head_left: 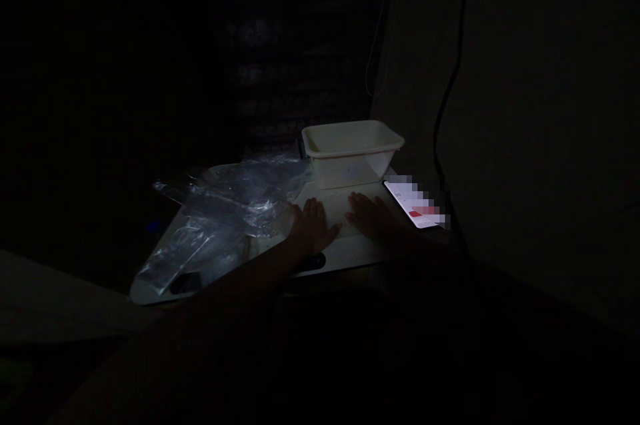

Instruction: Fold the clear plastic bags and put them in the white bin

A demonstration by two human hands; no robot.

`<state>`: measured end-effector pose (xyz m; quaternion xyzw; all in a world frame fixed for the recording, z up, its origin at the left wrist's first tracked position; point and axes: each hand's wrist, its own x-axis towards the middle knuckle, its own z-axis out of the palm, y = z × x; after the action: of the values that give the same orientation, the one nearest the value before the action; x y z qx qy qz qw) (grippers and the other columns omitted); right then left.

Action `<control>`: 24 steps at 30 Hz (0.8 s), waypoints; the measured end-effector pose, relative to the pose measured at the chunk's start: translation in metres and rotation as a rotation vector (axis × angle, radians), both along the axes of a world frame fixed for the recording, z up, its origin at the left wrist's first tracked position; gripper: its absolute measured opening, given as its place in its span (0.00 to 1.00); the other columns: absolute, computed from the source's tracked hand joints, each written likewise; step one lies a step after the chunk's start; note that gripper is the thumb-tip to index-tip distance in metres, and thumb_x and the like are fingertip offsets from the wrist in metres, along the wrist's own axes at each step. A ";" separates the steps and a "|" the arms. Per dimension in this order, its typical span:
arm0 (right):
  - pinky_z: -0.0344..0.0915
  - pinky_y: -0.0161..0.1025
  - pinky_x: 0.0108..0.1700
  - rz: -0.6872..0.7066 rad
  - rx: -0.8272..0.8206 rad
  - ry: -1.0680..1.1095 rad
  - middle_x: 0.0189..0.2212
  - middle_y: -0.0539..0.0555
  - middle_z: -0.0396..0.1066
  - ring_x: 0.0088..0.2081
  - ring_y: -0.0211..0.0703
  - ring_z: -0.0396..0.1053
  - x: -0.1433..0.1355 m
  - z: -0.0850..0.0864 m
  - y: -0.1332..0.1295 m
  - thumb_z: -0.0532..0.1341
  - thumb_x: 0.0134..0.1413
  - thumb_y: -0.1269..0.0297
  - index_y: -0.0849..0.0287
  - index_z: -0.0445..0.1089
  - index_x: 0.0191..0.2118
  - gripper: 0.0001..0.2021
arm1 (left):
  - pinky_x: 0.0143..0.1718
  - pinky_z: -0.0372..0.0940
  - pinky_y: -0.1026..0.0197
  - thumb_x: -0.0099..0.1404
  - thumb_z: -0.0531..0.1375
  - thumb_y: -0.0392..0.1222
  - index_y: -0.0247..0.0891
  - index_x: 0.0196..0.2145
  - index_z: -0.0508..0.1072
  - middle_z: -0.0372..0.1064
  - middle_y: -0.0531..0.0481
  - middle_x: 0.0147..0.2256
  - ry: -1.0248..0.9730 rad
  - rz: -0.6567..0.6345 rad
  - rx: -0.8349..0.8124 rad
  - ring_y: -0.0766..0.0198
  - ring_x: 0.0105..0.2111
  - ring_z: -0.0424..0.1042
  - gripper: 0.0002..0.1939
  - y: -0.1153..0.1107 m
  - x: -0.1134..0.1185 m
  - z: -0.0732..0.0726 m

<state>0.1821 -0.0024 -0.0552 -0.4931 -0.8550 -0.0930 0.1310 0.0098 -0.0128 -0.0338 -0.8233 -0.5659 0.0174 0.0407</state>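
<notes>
Lying left of the left hand (311,229), the plastic (234,190) is spread slantwise, from the far side of the table (336,205) to its near left corner, with the right hand (372,216) placed farther off. Beyond both hands the tub (343,172) is set, long side crosswise. The fingers of both hands are extended, nothing seen held; whether the plastic is touched cannot be told

Over to the right, a phone (404,204) is lying with its screen glowing, and a black cable (447,102) is running down along the dim wall (540,112). Farther back, a thin looped cord (367,75) is hanging beside a dark, banded surface (253,32) that is catching faint light.
</notes>
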 end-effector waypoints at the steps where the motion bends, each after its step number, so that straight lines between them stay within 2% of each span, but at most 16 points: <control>1: 0.46 0.54 0.51 -0.031 -0.011 0.007 0.53 0.60 0.52 0.55 0.48 0.47 -0.002 0.004 -0.002 0.43 0.54 0.62 0.60 0.57 0.49 0.18 | 0.49 0.36 0.41 0.58 0.33 0.58 0.22 0.54 0.47 0.40 0.31 0.55 0.000 0.000 -0.003 0.47 0.55 0.37 0.38 0.000 0.000 0.000; 4: 0.47 0.55 0.50 -0.054 -0.045 -0.019 0.53 0.61 0.53 0.54 0.50 0.48 -0.006 0.011 -0.006 0.42 0.54 0.61 0.62 0.58 0.48 0.19 | 0.50 0.36 0.41 0.58 0.33 0.58 0.22 0.54 0.46 0.39 0.31 0.55 -0.004 0.002 -0.019 0.47 0.55 0.37 0.38 0.001 0.000 0.000; 11: 0.42 0.54 0.52 0.036 0.010 -0.029 0.54 0.60 0.50 0.56 0.48 0.44 0.005 -0.003 0.001 0.44 0.54 0.65 0.60 0.56 0.49 0.17 | 0.50 0.34 0.40 0.57 0.32 0.58 0.21 0.54 0.45 0.39 0.30 0.55 -0.003 0.004 -0.020 0.47 0.56 0.36 0.39 0.000 0.001 0.001; 15: 0.44 0.55 0.51 0.037 -0.010 -0.086 0.53 0.61 0.52 0.55 0.50 0.45 0.006 -0.002 0.001 0.44 0.54 0.65 0.61 0.58 0.48 0.17 | 0.49 0.34 0.40 0.58 0.33 0.58 0.21 0.54 0.45 0.38 0.30 0.55 0.009 0.009 -0.027 0.47 0.56 0.36 0.38 0.001 0.001 0.000; 18: 0.46 0.55 0.50 0.028 0.051 -0.131 0.53 0.63 0.52 0.55 0.50 0.46 0.005 -0.003 0.002 0.41 0.55 0.64 0.63 0.56 0.49 0.18 | 0.50 0.35 0.40 0.58 0.32 0.58 0.20 0.54 0.45 0.38 0.30 0.56 0.010 0.006 -0.025 0.47 0.56 0.36 0.39 0.001 0.001 -0.001; 24: 0.50 0.55 0.47 0.066 0.170 -0.163 0.53 0.63 0.51 0.55 0.52 0.46 0.010 -0.015 0.009 0.40 0.55 0.61 0.64 0.53 0.51 0.21 | 0.50 0.36 0.42 0.57 0.32 0.59 0.23 0.55 0.44 0.39 0.34 0.56 0.054 0.025 -0.017 0.47 0.56 0.35 0.39 0.001 0.001 -0.001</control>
<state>0.1919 0.0063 -0.0707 -0.4428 -0.8675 -0.2008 0.1054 0.0105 -0.0117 -0.0346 -0.8157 -0.5746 0.0450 0.0489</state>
